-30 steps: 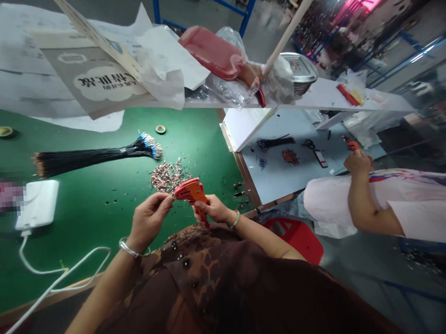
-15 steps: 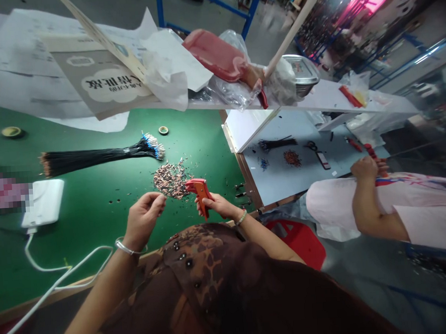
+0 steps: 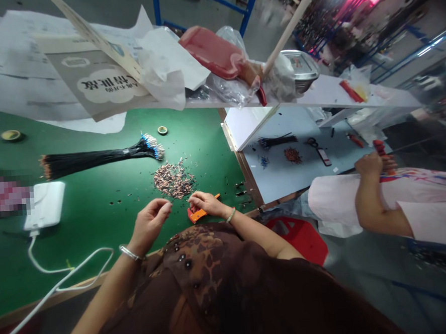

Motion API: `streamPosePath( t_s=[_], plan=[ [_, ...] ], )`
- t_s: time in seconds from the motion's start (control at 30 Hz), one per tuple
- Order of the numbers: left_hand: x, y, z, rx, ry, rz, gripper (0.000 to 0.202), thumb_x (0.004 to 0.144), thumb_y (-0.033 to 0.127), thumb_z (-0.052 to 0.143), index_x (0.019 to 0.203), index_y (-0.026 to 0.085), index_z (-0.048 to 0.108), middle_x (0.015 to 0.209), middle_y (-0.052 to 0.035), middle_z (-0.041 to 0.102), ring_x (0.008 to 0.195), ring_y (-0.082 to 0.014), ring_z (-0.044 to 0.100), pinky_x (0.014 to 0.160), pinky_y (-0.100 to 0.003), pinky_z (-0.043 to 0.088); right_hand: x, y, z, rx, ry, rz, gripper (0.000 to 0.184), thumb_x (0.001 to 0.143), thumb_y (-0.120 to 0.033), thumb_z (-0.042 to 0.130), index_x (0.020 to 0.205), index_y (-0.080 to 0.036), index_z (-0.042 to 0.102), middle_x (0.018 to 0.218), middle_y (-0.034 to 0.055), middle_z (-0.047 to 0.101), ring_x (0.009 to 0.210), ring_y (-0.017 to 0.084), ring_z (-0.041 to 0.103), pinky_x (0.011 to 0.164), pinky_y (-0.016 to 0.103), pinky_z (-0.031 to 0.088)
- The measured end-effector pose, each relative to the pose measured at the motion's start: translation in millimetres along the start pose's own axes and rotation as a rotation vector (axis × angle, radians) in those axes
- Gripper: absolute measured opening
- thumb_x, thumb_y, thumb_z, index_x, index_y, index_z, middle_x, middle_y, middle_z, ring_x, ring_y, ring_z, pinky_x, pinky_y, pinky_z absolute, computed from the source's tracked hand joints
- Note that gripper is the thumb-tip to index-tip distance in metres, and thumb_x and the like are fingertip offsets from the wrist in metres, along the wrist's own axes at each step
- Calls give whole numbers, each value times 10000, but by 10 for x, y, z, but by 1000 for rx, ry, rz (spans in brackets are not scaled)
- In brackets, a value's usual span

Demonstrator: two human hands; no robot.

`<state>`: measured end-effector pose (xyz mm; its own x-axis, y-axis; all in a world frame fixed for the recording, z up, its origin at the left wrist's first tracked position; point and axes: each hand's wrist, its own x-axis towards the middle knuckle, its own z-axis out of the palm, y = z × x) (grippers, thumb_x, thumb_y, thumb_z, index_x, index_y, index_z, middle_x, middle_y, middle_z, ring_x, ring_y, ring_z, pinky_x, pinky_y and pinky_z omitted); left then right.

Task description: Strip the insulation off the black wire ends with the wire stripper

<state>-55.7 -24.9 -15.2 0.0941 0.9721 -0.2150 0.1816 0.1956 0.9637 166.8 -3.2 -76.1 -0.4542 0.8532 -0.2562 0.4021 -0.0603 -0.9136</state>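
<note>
My left hand (image 3: 153, 220) is closed in a pinch above the green table, left of the pile of cut copper-coloured pieces (image 3: 174, 179). A thin dark strand seems to stick out at its fingertips, too fine to name. My right hand (image 3: 209, 205) is bent near the pile's lower edge, its thumb and fingers pressed together; what they pinch is too small to make out. Under this hand lies a red and orange hand tool (image 3: 199, 216), like a wire stripper, partly covered by the fingers. Behind the pile rests a bundle of black wires (image 3: 94, 161) with blue and silvery ends.
Two tape rolls, one near (image 3: 162, 130) and one far left (image 3: 11, 135), lie on the table. A white power bank (image 3: 44, 204) with a cable is at left. Above runs a shelf with papers and a red bag. A co-worker's hands (image 3: 374, 164) are at right.
My right hand has let go its upright grip on the red tool, which now lies slanted under it. Its fingers have moved left, closer to my left hand, which has shifted slightly right and down.
</note>
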Motion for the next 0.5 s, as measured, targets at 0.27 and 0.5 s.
streamPosePath(
  t_s=[0.27,0.5],
  plan=[
    [-38,-105,139,-7,-172,-18,389,797,559,599,739,175,605,602,13,552,531,-108,467,494,-209,398,-50,-277,271,319,118,-16,442,893,-578,504,725,-170,522,584,-40,471,532,92,449,535,213,376],
    [-111,-256,199,-220,-223,-141,383,781,536,645,726,158,613,624,4,552,547,-100,456,514,-208,388,-132,-282,248,706,3,110,379,827,-487,615,672,-149,545,514,-47,483,434,77,431,458,213,355]
  ],
)
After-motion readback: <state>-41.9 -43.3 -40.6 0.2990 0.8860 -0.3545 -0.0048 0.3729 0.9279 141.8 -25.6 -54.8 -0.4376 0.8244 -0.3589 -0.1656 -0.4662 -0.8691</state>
